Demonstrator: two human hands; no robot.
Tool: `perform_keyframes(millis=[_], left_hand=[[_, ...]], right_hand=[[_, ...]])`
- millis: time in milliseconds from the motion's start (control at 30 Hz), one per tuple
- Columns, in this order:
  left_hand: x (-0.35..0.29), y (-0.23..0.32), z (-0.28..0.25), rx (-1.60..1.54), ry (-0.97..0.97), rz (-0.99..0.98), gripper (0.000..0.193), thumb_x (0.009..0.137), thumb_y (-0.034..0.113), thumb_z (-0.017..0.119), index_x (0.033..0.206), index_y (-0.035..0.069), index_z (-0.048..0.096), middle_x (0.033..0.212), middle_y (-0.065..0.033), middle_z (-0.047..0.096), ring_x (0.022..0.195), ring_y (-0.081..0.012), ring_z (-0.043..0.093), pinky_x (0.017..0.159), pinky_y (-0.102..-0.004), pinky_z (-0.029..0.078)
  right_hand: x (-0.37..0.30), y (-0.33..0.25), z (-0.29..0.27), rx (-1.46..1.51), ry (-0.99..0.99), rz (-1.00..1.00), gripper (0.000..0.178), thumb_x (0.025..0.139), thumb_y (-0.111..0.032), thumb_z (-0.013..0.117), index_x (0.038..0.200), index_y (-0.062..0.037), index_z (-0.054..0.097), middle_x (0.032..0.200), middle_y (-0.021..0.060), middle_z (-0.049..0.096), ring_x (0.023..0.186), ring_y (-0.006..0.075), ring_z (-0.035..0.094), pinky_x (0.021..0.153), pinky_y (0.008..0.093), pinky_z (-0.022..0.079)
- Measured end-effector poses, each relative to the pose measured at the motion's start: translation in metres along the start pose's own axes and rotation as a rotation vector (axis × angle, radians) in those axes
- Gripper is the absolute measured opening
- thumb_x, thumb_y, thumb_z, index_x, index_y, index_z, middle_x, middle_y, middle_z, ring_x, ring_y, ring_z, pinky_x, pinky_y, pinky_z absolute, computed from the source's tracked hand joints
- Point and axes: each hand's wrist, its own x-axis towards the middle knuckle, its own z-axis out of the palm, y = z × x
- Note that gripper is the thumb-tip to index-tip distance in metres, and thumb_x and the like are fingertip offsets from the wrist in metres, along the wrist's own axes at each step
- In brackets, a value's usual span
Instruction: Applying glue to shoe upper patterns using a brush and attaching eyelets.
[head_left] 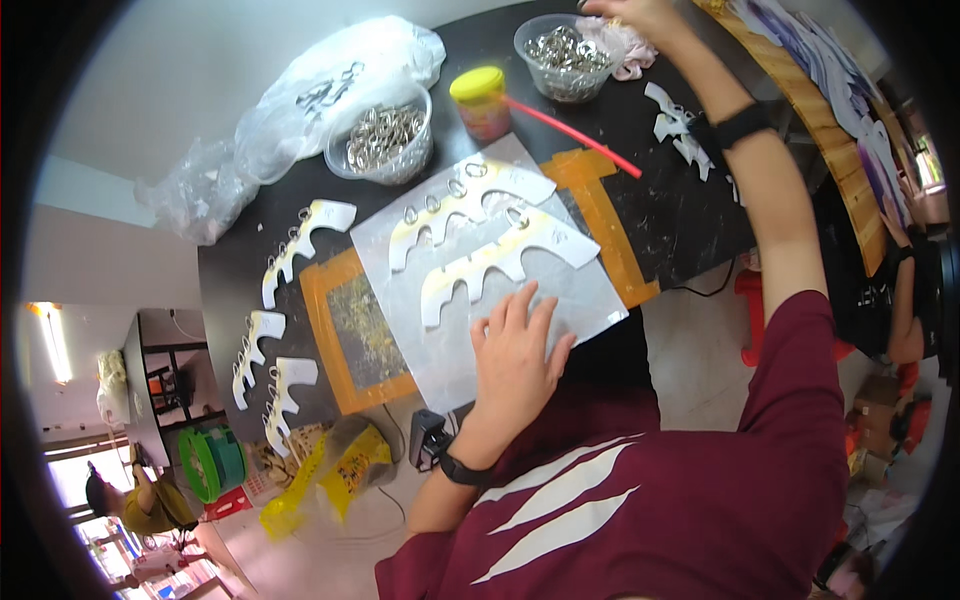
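Observation:
My left hand (pixel 515 350) lies with fingers spread on a pale translucent sheet (pixel 400 345), its fingertips by the lower edge of a white scalloped strip (pixel 500 262). That strip carries one metal ring near its right end. Just above it, a second scalloped strip (pixel 465 203) has several rings along its top edge. At the top edge of the view my right hand (pixel 645 18) reaches past a clear tub of metal rings (pixel 570 65). Its fingers are drawn together at a small dark thing that I cannot make out; the frame cuts part of them off.
Left of the sheet lie several ringed strips (pixel 305 245). A second ring tub (pixel 385 140), a yellow-lidded jar (pixel 480 100), a red tube (pixel 575 135) and plastic bags (pixel 330 85) stand further back. White scraps (pixel 680 130) lie at right. Orange tape (pixel 615 235) borders the work area.

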Motion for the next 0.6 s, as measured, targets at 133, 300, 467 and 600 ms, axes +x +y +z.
perform_keyframes(millis=[133,300,467,600], left_hand=[[0.002,-0.01,0.003,0.045,0.025,-0.005,0.043,0.083,0.024,0.069,0.12,0.005,0.057,0.131,-0.0145,0.052,0.117,-0.0326,0.048,0.095,-0.0443,0.032],[0.001,-0.022,0.008,0.077,0.083,-0.003,0.044,0.082,0.024,0.069,0.12,0.004,0.056,0.131,-0.0141,0.052,0.117,-0.0316,0.048,0.093,-0.0425,0.034],[0.004,-0.02,0.013,0.037,0.072,0.027,0.045,0.08,0.022,0.071,0.118,0.004,0.056,0.13,-0.0135,0.052,0.117,-0.0297,0.048,0.091,-0.0412,0.034],[0.003,-0.021,0.012,0.026,0.071,0.017,0.044,0.078,0.021,0.072,0.116,0.004,0.056,0.129,-0.0129,0.053,0.116,-0.029,0.049,0.091,-0.0402,0.034]], right_hand=[[-0.078,-0.11,-0.036,0.175,0.147,0.032,0.007,0.085,-0.008,0.068,0.089,-0.0036,0.065,0.074,0.0046,0.066,0.067,0.0106,0.062,0.058,0.0244,0.051],[-0.18,-0.168,0.004,0.286,-0.277,-0.154,0.012,0.081,0.0,0.066,0.092,-0.0031,0.068,0.087,0.0087,0.066,0.078,0.0196,0.066,0.066,0.0307,0.051],[-0.193,-0.165,0.082,0.222,-0.512,-0.006,0.013,0.081,-0.001,0.066,0.094,-0.0006,0.069,0.085,0.0112,0.067,0.077,0.0195,0.065,0.067,0.0289,0.05],[-0.165,-0.127,0.128,0.09,-0.576,-0.058,0.011,0.084,-0.008,0.066,0.092,-0.0011,0.069,0.085,0.0132,0.067,0.075,0.0241,0.065,0.067,0.0331,0.049]])
